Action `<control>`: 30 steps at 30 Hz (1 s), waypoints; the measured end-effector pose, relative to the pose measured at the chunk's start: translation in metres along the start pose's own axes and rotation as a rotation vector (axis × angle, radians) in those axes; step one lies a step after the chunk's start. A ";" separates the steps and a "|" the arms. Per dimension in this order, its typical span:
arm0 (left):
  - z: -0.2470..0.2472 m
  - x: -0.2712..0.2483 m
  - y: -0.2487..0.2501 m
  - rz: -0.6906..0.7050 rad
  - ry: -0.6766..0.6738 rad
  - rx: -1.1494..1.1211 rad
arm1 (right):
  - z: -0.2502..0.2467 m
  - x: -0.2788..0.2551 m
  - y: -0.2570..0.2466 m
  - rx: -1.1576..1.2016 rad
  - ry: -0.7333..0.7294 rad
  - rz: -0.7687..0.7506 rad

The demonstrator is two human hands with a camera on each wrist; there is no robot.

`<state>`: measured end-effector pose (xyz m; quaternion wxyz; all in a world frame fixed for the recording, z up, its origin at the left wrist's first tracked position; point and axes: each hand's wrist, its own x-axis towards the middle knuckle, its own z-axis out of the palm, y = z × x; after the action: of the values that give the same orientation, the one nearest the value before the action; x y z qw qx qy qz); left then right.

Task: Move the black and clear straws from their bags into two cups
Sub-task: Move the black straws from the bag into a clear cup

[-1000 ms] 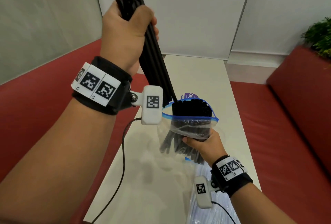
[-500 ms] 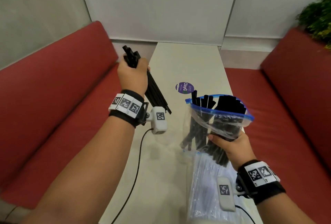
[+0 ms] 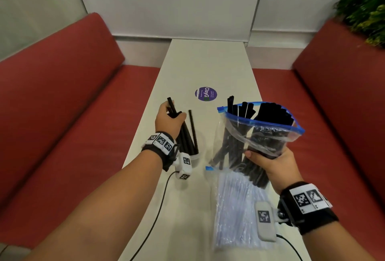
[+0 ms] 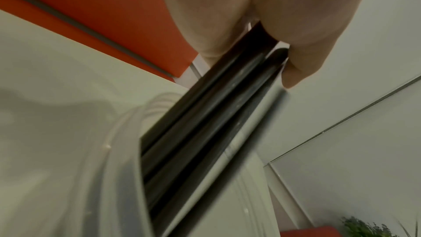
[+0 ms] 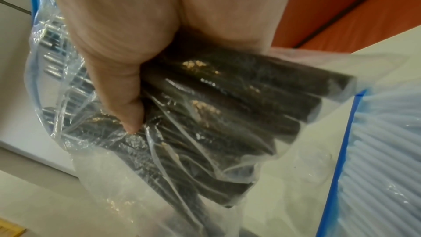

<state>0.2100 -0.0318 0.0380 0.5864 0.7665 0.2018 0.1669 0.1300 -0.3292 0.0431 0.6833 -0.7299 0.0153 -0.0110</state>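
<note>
My left hand [image 3: 169,120] grips a bundle of black straws [image 3: 185,135] whose lower ends stand inside a clear cup [image 3: 194,157] on the table. One straw [image 3: 192,129] leans free in the cup. The left wrist view shows the bundle of black straws [image 4: 205,132] running down past the clear cup's rim [image 4: 127,132], my fingers [image 4: 296,60] wrapped round it. My right hand [image 3: 270,162] holds up the open zip bag of black straws [image 3: 258,135] by its lower part; the bag of black straws [image 5: 216,123] fills the right wrist view. A bag of clear straws [image 3: 235,208] lies flat below it.
The narrow white table [image 3: 208,69] runs away from me between two red benches [image 3: 62,114]. A round purple sticker [image 3: 205,94] lies mid-table. A cable [image 3: 154,219] trails from my left wrist. A plant [image 3: 364,6] stands at the far right.
My left hand came down from high above the bag to the left and lowered its bundle of black straws into the clear cup. My right hand shifted the bag rightward.
</note>
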 end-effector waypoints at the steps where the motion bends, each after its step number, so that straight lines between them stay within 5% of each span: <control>1: -0.003 0.000 -0.001 0.000 -0.017 0.013 | 0.001 0.002 -0.001 -0.001 0.000 -0.008; 10: -0.016 -0.009 0.011 0.013 -0.068 0.037 | 0.011 0.006 -0.006 0.064 -0.107 -0.047; 14: -0.018 -0.039 0.056 0.339 0.142 0.064 | 0.015 0.005 -0.009 0.112 -0.132 -0.065; 15: -0.020 -0.050 0.071 0.411 0.105 0.029 | 0.015 0.006 -0.008 0.113 -0.144 -0.063; 17: -0.021 -0.070 0.097 0.447 -0.174 -0.027 | 0.017 0.006 -0.009 0.113 -0.167 -0.057; 20: -0.020 -0.086 0.118 0.452 -0.551 0.206 | 0.017 0.005 -0.011 0.140 -0.180 -0.085; 26: -0.011 -0.095 0.122 0.364 -0.779 0.646 | 0.017 0.006 -0.017 0.181 -0.268 -0.130; 30: -0.009 -0.100 0.124 0.258 -0.814 0.423 | 0.016 0.007 -0.022 0.176 -0.339 -0.147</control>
<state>0.1329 -0.1036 0.1584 0.4234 0.8910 -0.1115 -0.1202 0.1375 -0.3121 0.0643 0.7344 -0.6580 -0.1546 0.0609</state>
